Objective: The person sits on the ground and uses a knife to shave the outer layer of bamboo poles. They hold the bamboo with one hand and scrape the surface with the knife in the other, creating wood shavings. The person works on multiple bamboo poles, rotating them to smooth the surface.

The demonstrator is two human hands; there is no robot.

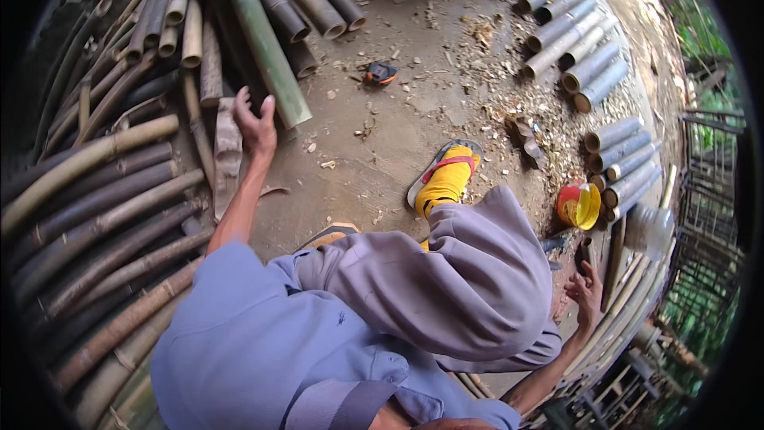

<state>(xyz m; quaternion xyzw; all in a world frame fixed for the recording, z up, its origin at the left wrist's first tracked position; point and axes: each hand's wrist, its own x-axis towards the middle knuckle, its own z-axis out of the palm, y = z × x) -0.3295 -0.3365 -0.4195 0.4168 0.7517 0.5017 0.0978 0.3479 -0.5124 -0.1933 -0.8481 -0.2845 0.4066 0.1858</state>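
Note:
My left hand [256, 123] is raised beside the lower end of a thick green bamboo pole [263, 40]. Its fingers are apart and slightly curled, and nothing shows in them. Whether the fingertips touch the pole I cannot tell. Out to the right, past my knee, my right hand [586, 291] is also open, with spread fingers. Closest to it are a short bamboo piece [588, 253] and a red tin with a yellow inside [578, 205]. A small black-and-orange object, perhaps a tape measure [380, 73], lies on the ground ahead.
Long bamboo poles [103, 215] are heaped along the left. Cut bamboo tubes [593, 72] lie in rows at the far right, with wood chips beside them. A clear plastic container [649, 231] stands right of the tin. My foot in a yellow sock and sandal [447, 179] rests mid-ground.

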